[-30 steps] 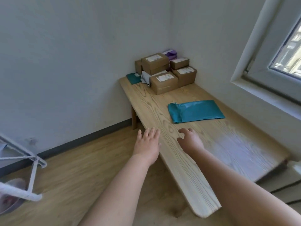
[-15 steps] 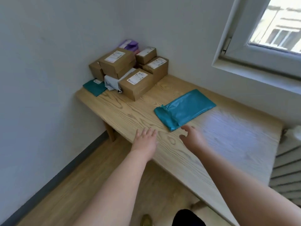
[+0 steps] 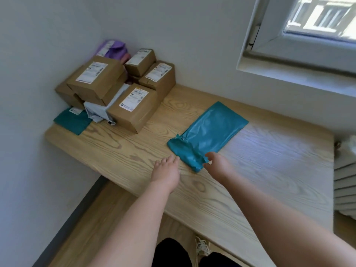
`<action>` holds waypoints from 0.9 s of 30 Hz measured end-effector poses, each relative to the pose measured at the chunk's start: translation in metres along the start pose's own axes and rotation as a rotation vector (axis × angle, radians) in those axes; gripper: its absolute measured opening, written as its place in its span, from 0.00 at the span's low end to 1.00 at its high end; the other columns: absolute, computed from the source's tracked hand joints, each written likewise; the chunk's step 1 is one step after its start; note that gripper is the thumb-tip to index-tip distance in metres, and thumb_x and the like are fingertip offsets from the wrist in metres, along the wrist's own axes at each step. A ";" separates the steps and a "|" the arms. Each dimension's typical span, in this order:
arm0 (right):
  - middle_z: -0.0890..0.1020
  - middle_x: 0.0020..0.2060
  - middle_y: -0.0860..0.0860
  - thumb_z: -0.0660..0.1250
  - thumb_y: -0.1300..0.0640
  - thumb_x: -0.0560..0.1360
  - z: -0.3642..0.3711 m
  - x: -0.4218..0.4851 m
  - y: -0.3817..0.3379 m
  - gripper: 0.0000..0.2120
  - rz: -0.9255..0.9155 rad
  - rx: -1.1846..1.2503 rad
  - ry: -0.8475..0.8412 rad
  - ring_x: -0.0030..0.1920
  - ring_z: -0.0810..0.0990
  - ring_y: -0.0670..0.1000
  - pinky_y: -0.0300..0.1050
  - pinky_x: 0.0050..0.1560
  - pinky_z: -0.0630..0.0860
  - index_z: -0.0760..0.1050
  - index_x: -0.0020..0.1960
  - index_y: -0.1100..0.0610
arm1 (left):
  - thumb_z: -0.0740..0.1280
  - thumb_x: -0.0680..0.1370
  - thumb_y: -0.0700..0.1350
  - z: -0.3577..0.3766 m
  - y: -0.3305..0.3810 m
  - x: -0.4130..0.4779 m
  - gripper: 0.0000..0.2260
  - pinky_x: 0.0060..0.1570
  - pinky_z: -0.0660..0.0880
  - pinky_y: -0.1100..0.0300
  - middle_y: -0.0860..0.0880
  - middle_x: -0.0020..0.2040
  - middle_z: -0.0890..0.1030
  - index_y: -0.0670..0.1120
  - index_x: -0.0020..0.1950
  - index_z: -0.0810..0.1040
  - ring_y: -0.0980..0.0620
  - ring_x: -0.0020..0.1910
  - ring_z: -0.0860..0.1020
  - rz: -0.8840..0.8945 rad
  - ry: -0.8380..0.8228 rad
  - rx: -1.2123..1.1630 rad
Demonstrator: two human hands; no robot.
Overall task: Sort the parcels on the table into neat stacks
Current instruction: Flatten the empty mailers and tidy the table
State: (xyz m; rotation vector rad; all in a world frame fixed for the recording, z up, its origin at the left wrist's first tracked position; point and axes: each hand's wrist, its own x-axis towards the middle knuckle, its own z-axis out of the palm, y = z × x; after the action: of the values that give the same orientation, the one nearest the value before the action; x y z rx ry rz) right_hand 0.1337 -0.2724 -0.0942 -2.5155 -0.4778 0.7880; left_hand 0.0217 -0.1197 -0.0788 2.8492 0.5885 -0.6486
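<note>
A teal poly-bag parcel (image 3: pixel 208 132) lies flat in the middle of the wooden table (image 3: pixel 260 170). My left hand (image 3: pixel 166 170) is flat, palm down, its fingertips at the bag's near left corner. My right hand (image 3: pixel 216 163) has its thumb and fingers at the bag's crumpled near end; whether they pinch it is unclear. In the far left corner sits a loose pile: several brown cardboard boxes (image 3: pixel 133 106) with white labels, a grey soft parcel (image 3: pixel 98 110), a small dark green parcel (image 3: pixel 72 121) and a purple parcel (image 3: pixel 113 49) at the back.
Walls close in the table on the left and far sides. A window sill (image 3: pixel 300 74) juts out above the far right. A radiator (image 3: pixel 344 178) stands at the table's right end. My legs and a shoe (image 3: pixel 201 245) are below the near edge.
Both hands have reached forward from the table's near edge to the teal bag's near end. The camera has moved closer and turned right.
</note>
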 end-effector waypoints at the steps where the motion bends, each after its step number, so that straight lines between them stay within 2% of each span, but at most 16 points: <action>1: 0.76 0.68 0.54 0.66 0.53 0.79 0.002 0.004 -0.002 0.23 -0.004 -0.025 -0.011 0.67 0.74 0.55 0.46 0.64 0.70 0.68 0.73 0.56 | 0.53 0.85 0.48 0.001 -0.001 0.005 0.24 0.77 0.53 0.47 0.47 0.81 0.55 0.47 0.81 0.52 0.46 0.79 0.55 0.008 0.000 -0.006; 5: 0.75 0.65 0.54 0.69 0.50 0.77 0.021 0.021 -0.010 0.26 -0.037 -0.153 -0.091 0.65 0.73 0.56 0.48 0.62 0.72 0.68 0.73 0.52 | 0.54 0.85 0.45 0.005 -0.013 0.032 0.25 0.77 0.54 0.47 0.47 0.81 0.55 0.47 0.81 0.53 0.46 0.79 0.55 0.051 -0.056 0.011; 8: 0.72 0.64 0.51 0.69 0.50 0.76 0.035 0.029 -0.009 0.25 -0.027 -0.259 -0.138 0.64 0.72 0.55 0.50 0.60 0.75 0.71 0.71 0.49 | 0.56 0.83 0.43 0.003 -0.023 0.053 0.26 0.77 0.54 0.47 0.46 0.81 0.53 0.46 0.81 0.52 0.45 0.79 0.55 0.101 -0.105 0.058; 11: 0.70 0.62 0.49 0.68 0.53 0.76 0.045 0.028 -0.005 0.20 -0.022 -0.341 -0.090 0.62 0.71 0.53 0.50 0.55 0.77 0.72 0.68 0.49 | 0.57 0.82 0.41 -0.001 -0.034 0.069 0.27 0.76 0.55 0.47 0.45 0.81 0.53 0.46 0.81 0.53 0.45 0.78 0.56 0.169 -0.116 0.081; 15: 0.71 0.55 0.49 0.65 0.57 0.77 0.058 0.032 -0.015 0.12 0.033 -0.353 0.043 0.57 0.72 0.53 0.50 0.47 0.77 0.74 0.60 0.51 | 0.56 0.82 0.40 -0.009 -0.051 0.090 0.26 0.76 0.56 0.47 0.45 0.81 0.53 0.46 0.80 0.55 0.45 0.79 0.55 0.246 -0.134 0.117; 18: 0.73 0.52 0.50 0.62 0.61 0.77 0.063 0.037 -0.023 0.12 0.098 -0.305 0.131 0.53 0.72 0.54 0.48 0.43 0.75 0.78 0.58 0.51 | 0.58 0.82 0.41 -0.015 -0.063 0.100 0.26 0.76 0.56 0.49 0.45 0.81 0.54 0.46 0.80 0.56 0.45 0.78 0.56 0.290 -0.142 0.124; 21: 0.75 0.51 0.51 0.62 0.62 0.77 0.064 0.039 -0.029 0.11 0.196 -0.162 0.180 0.53 0.75 0.56 0.45 0.39 0.66 0.79 0.55 0.54 | 0.57 0.83 0.45 -0.022 -0.068 0.105 0.22 0.72 0.61 0.50 0.45 0.79 0.60 0.45 0.78 0.61 0.45 0.76 0.61 0.284 -0.184 0.038; 24: 0.77 0.49 0.55 0.63 0.63 0.76 0.055 0.037 -0.038 0.07 0.309 0.140 0.272 0.50 0.77 0.59 0.46 0.42 0.68 0.80 0.50 0.60 | 0.55 0.84 0.52 -0.027 -0.065 0.113 0.19 0.59 0.72 0.53 0.44 0.66 0.75 0.43 0.68 0.74 0.44 0.62 0.74 0.111 -0.244 -0.173; 26: 0.77 0.46 0.53 0.64 0.64 0.76 0.044 0.033 -0.044 0.06 0.336 0.272 0.318 0.48 0.77 0.57 0.44 0.43 0.67 0.79 0.50 0.59 | 0.54 0.84 0.55 -0.034 -0.059 0.117 0.21 0.48 0.71 0.55 0.42 0.57 0.80 0.41 0.59 0.78 0.44 0.50 0.76 0.003 -0.264 -0.327; 27: 0.77 0.45 0.51 0.64 0.63 0.77 0.037 0.031 -0.047 0.06 0.348 0.326 0.339 0.47 0.77 0.55 0.44 0.43 0.68 0.79 0.50 0.58 | 0.54 0.84 0.55 -0.038 -0.055 0.119 0.21 0.46 0.70 0.56 0.42 0.56 0.81 0.41 0.57 0.78 0.43 0.49 0.75 -0.029 -0.253 -0.392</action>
State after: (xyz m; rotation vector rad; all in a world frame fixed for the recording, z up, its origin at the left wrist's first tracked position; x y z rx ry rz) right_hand 0.1263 -0.2075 -0.1106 -2.3769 0.1944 0.4892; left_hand 0.1121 -0.0199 -0.1011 2.3572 0.6346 -0.7853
